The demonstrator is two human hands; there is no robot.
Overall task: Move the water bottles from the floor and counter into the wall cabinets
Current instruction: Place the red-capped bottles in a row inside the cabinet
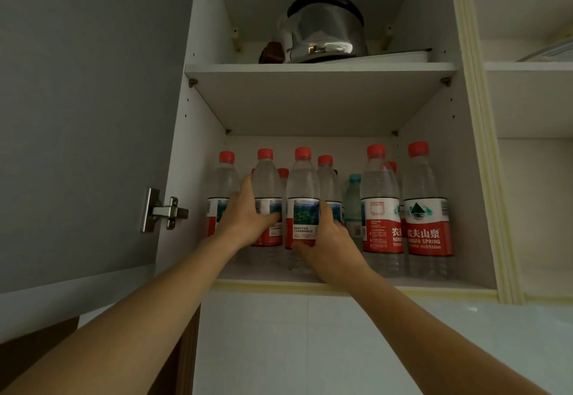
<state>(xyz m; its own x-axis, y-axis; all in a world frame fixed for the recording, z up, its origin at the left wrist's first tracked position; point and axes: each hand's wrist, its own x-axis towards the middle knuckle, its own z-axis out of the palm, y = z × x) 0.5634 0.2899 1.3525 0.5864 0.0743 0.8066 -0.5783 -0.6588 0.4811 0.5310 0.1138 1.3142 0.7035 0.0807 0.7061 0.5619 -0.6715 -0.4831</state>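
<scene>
On the lower shelf (266,277) of the open wall cabinet (198,153), both hands are seating bottles in the front row.

Risks, as I judge them:
- Row is packed tight. The bottle in the left hand (268,199) and the bottle in the right hand (302,199) stand side by side, nearly touching. Pushing either one back could knock the red-capped bottles behind them, which are only partly visible.
- The leftmost bottle (221,196) sits just at 9 o'clock of the left hand (245,221), partly behind the wrist. Pulling that hand out carelessly could drag or tip it.
- The small green-capped bottle (353,205) is at 3 o'clock of the right hand (328,246), set further back. Fingers wrapping around the bottle could bump it.
- Front bottles stand near the shelf lip. A tipped one would likely roll out and drop.
- The two bottles at the right (428,208) are well apart from both hands, low risk.

Grip:
- Left hand: fingers curled around the label band of its bottle from the 9 o'clock side, thumb up along the shoulder. Closed on it, moderate wrap.
- Right hand: clasping the lower label of its bottle from the 4 o'clock side, thumb across the front near the base, fingers behind. Closed on it.
- Both bottles upright; can't tell if their bases are fully down on the shelf.

Kettle (325,28) on the upper shelf is clear of the work.
</scene>
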